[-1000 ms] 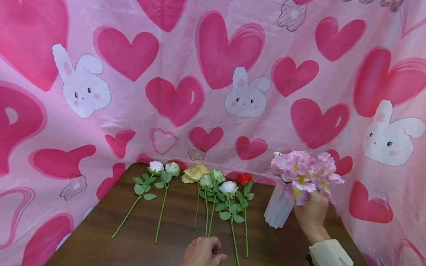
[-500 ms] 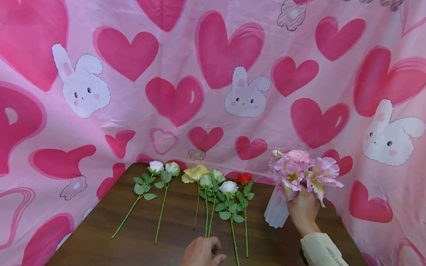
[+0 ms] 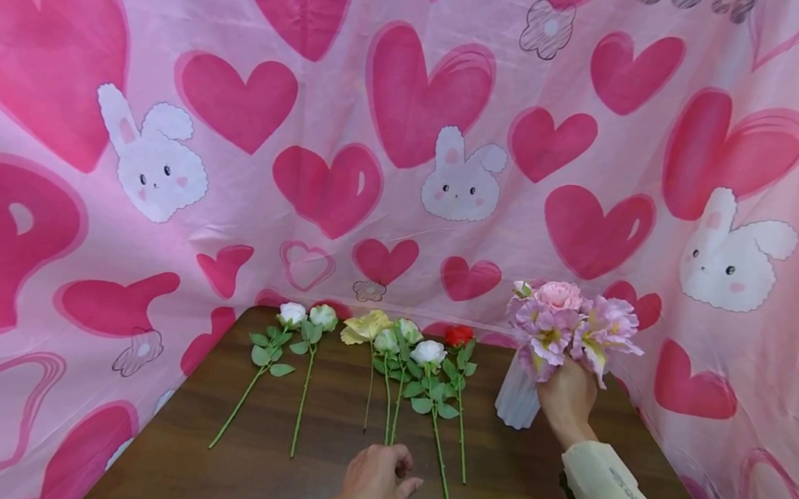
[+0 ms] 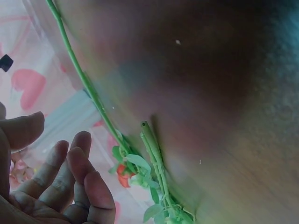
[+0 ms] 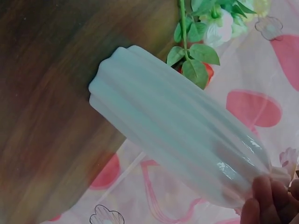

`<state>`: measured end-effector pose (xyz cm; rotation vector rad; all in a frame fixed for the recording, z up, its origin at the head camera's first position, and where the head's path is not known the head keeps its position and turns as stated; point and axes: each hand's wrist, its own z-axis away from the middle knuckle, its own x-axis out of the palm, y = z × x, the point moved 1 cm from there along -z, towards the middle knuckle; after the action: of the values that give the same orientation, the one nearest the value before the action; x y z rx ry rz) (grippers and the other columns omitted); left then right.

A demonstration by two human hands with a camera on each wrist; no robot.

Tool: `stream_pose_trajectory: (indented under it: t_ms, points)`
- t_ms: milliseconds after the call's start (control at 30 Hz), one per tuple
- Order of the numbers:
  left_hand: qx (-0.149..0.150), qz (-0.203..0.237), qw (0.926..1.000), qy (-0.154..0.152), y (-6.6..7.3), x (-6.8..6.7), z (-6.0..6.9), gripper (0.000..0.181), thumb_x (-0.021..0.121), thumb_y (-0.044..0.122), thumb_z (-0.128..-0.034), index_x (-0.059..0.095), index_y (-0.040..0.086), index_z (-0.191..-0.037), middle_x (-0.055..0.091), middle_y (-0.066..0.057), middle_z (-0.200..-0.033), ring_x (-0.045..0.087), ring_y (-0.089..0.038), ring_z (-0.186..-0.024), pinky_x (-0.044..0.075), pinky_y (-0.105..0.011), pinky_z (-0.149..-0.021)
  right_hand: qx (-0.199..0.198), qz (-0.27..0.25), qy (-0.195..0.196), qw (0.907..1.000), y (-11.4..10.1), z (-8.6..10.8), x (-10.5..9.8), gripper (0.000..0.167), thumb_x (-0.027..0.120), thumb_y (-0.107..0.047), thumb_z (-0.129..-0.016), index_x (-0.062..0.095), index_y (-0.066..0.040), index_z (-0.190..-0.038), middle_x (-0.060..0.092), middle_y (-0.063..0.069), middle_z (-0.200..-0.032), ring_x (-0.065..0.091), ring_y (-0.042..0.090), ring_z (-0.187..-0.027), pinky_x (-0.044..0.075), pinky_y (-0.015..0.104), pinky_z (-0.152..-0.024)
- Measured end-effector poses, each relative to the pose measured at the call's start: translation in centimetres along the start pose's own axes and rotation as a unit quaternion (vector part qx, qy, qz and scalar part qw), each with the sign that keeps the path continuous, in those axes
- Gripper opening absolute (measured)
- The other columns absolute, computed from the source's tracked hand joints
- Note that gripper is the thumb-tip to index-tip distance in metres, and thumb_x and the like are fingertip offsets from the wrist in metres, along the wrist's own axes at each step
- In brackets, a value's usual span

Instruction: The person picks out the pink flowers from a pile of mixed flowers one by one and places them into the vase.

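My right hand (image 3: 567, 397) is at the mouth of a white fluted vase (image 3: 520, 390), just under purple ruffled flowers (image 3: 608, 327) and a pink one (image 3: 558, 296). In the right wrist view, curled fingertips (image 5: 266, 198) lie at the top of the upright vase (image 5: 173, 121); the right hand appears to grip a purple flower there, its stem hidden. My left hand (image 3: 375, 481) rests at the table's front, fingers loosely bent, by the stem ends of two pale green roses (image 3: 387, 340). The left wrist view shows the left hand (image 4: 60, 186) holding nothing, apart from those stems (image 4: 154, 154).
On the brown table (image 3: 241, 476) lie a white rose (image 3: 292, 314), a green-white rose (image 3: 323, 317), a yellow flower (image 3: 366, 326), another white rose (image 3: 428, 353) and a red rose (image 3: 459, 335). A pink heart-and-rabbit cloth (image 3: 395, 89) hangs behind and at the sides.
My right hand has shifted left, closer to the vase mouth. The purple flowers have turned and spread apart, and the pink one shows more. The left hand has stayed still.
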<state>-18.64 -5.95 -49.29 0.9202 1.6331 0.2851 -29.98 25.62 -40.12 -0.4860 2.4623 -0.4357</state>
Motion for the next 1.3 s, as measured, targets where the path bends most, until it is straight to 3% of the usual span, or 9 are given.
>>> stream_pose_trajectory:
  t_ms: [200,433,600,700,1000,1300]
  points:
    - [-0.002,-0.005,1.0,0.007,-0.2,-0.1,0.0,0.02,0.086,0.032,-0.0836,0.07,0.019,-0.083,0.062,0.017,-0.074,0.053,0.001,-0.065,0.044,-0.027,-0.058,-0.01,-0.007,0.037,0.9992,0.1,0.7,0.0,0.023,0.077,-0.008,-0.083,0.072,0.004,-0.101,0.069,0.031,-0.088,0.06,0.055,-0.095,0.044,0.066,-0.078]
    - [-0.005,-0.003,0.9999,0.008,-0.6,-0.4,0.0,0.019,0.085,0.031,-0.0843,0.071,0.018,-0.084,0.063,0.016,-0.074,0.053,0.001,-0.065,0.043,-0.027,-0.057,-0.054,-0.019,0.078,0.9953,0.1,1.4,0.0,0.025,0.078,-0.003,-0.079,0.068,0.005,-0.099,0.066,0.033,-0.09,0.06,0.059,-0.087,0.043,0.067,-0.074]
    - [-0.008,-0.011,0.9998,0.012,-0.8,-0.8,-0.2,0.019,0.085,0.032,-0.0846,0.07,0.02,-0.084,0.062,0.017,-0.074,0.054,0.0,-0.066,0.043,-0.028,-0.057,-0.068,-0.026,0.081,0.994,0.0,2.1,-0.2,0.01,0.074,-0.002,-0.08,0.064,0.002,-0.081,0.062,0.024,-0.068,0.058,0.051,-0.062,0.041,0.062,-0.056]
    - [-0.011,-0.017,0.9997,0.012,-1.0,-0.9,-0.2,0.019,0.085,0.032,-0.0845,0.07,0.02,-0.084,0.061,0.016,-0.075,0.053,-0.001,-0.066,0.043,-0.029,-0.057,-0.074,-0.024,0.073,0.9943,-0.1,2.7,-0.3,0.013,0.072,-0.002,-0.08,0.061,-0.001,-0.074,0.059,0.018,-0.059,0.055,0.045,-0.052,0.038,0.059,-0.049]
    - [-0.013,-0.033,0.999,0.026,-1.4,-1.4,-0.1,0.02,0.086,0.033,-0.0837,0.07,0.019,-0.085,0.064,0.013,-0.077,0.056,-0.005,-0.067,0.044,-0.031,-0.057,-0.076,-0.023,0.06,0.995,-0.6,4.5,-0.8,0.017,0.078,-0.01,-0.084,0.065,-0.006,-0.075,0.061,0.011,-0.064,0.057,0.033,-0.055,0.04,0.051,-0.05]
    - [-0.01,-0.064,0.9966,0.052,-1.9,-2.3,-0.1,0.022,0.086,0.035,-0.0826,0.07,0.02,-0.085,0.065,0.009,-0.08,0.056,-0.009,-0.071,0.044,-0.032,-0.059,-0.094,-0.021,0.041,0.9945,-0.9,6.6,-0.8,0.018,0.084,-0.015,-0.082,0.079,-0.004,-0.096,0.073,0.017,-0.084,0.066,0.041,-0.075,0.044,0.057,-0.066]
